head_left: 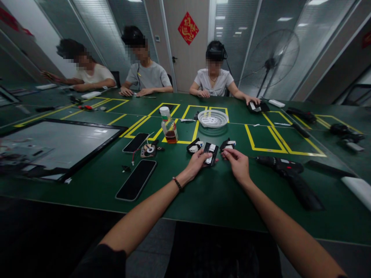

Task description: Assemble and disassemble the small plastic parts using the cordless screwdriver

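Note:
My left hand point(199, 161) is closed around a small flat black part with white pieces on its face point(211, 150), held just above the green table. My right hand point(237, 164) is pinched, thumb against fingers, a little to the right of that part; whatever is between the fingertips is too small to make out. Right behind these fingertips lies a similar black and white part point(230, 143). Another such part point(195, 146) rests beyond my left hand. A black power drill point(285, 170) lies to the right of my right hand, its bit pointing left.
On the green table point(185, 208) stand a bottle of dark liquid point(169, 127) and a white plastic basket point(213, 118). Phones point(136, 180), a small motor-like part point(148, 150) and a large panel point(72, 139) lie left. Three people sit opposite; one person's hand point(253, 102) touches a black part.

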### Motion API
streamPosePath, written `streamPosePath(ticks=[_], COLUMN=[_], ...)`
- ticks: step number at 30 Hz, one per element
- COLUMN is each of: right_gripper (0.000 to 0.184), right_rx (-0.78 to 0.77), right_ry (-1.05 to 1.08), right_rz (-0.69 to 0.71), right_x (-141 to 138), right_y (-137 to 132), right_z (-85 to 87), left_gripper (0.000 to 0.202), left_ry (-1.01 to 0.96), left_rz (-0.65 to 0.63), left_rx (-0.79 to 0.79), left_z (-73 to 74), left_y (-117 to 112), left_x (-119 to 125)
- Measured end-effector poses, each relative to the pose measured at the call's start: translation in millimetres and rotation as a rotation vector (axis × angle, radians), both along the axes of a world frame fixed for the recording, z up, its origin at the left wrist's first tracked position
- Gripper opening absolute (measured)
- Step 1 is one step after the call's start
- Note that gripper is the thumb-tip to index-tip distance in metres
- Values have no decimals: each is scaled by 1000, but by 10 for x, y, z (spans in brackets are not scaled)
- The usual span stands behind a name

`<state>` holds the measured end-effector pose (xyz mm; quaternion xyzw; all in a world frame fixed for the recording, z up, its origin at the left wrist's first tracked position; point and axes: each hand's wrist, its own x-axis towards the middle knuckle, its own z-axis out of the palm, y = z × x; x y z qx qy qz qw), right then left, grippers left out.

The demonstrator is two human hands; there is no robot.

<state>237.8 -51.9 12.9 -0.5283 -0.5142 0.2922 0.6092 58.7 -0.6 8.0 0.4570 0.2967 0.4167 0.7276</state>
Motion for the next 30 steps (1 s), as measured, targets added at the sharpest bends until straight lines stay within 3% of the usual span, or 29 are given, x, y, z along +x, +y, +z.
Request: streamPosePath(ticks=[5, 11, 20, 30], right_gripper=[34, 25, 19, 15], right_rx=[59, 78, 132, 254], right_ry=[-49, -151, -374, -670], right_rz=[-42, 60, 162, 169], right_x=[12, -78, -60, -17], right_y=[-71, -152, -188, -152], right_z=[118, 190, 241, 188], left_gripper=[39, 41, 45, 53], left_ry=[140, 293, 344, 632], left_rz=[-19, 68, 128, 165], left_rx=[80, 284, 379, 594], left_z=[-41, -57, -48, -22], left_y=[-2, -5, 19, -3], left_x=[2, -29, -63, -100])
